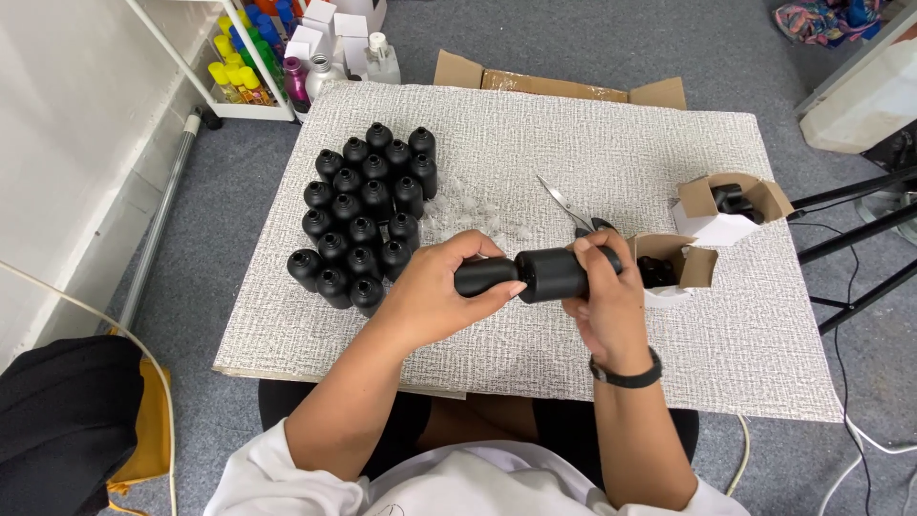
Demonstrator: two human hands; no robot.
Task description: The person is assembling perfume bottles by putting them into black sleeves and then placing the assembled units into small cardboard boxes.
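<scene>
Mid-join: left hand [435, 291] and right hand [602, 287] each wrapped around one matte black plastic bottle [521, 274] (mouths touching); next needs steady alignment.

A single head-worn camera looks steeply down from above the seated person's chest, facing forward across the textured white board [611, 143]. The board fills most of the view at arm's length; its far edge lies near the top, its near edge over the lap. Grey floor [239, 191] shows left, right and beyond the board.
</scene>
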